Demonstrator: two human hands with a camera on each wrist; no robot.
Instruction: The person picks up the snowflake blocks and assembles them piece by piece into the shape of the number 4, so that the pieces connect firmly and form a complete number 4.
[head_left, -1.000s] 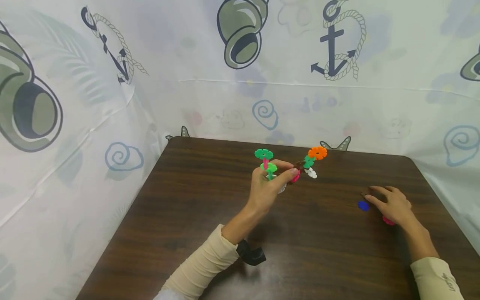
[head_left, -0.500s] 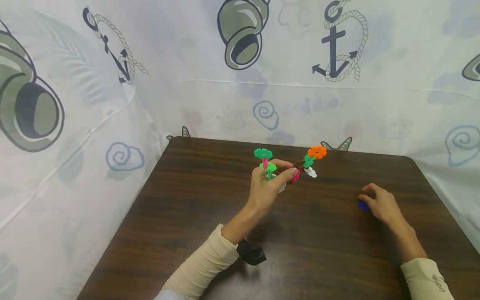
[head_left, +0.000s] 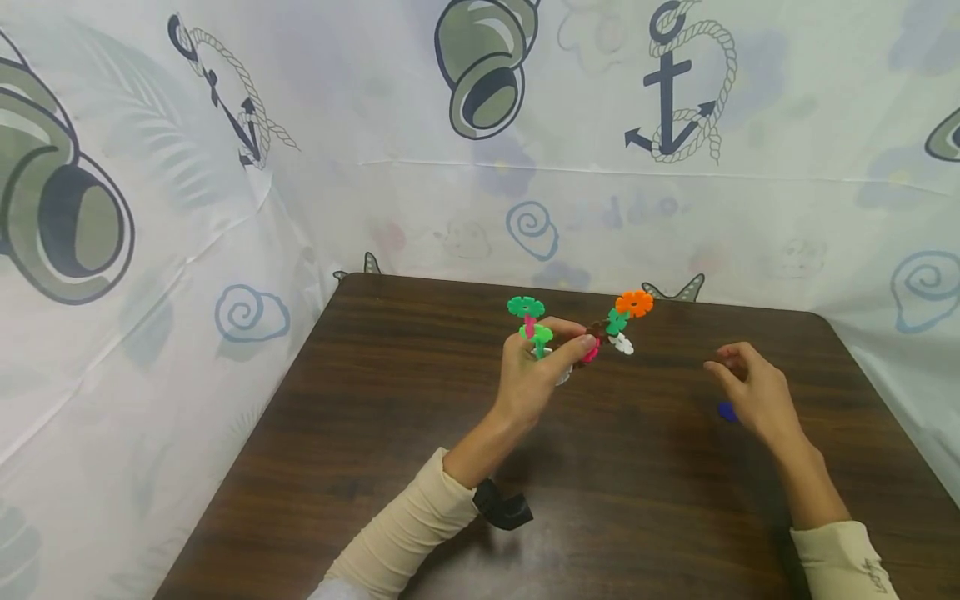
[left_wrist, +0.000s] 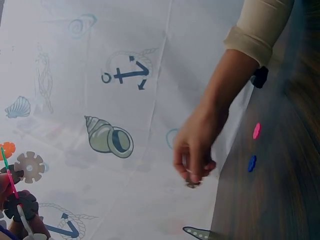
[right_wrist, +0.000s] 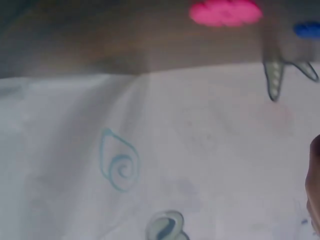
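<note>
My left hand (head_left: 525, 375) pinches a joined build of notched plastic flower discs, held up over the table. On its right end are an orange disc (head_left: 635, 304), a green one and a white disc (head_left: 622, 344); a green disc (head_left: 526, 307) tops its left end. Pink and brown discs show at the fingertips. My right hand (head_left: 759, 396) is raised at the right, thumb and fingers pinching a small brownish disc (left_wrist: 192, 184), best seen in the left wrist view. Below that hand, a blue disc (head_left: 727, 412) lies on the table.
A pink disc (left_wrist: 256, 131) lies near the blue one, hidden behind the right arm in the head view. The dark wooden table (head_left: 360, 417) meets a printed cloth backdrop (head_left: 420, 208) at the back and sides. A black strap (head_left: 502, 507) hangs at my left wrist.
My right hand has moved left, closed its fingers on the brown disc beside the blue one, and lifted it off the table. My left hand stays still with its build.
</note>
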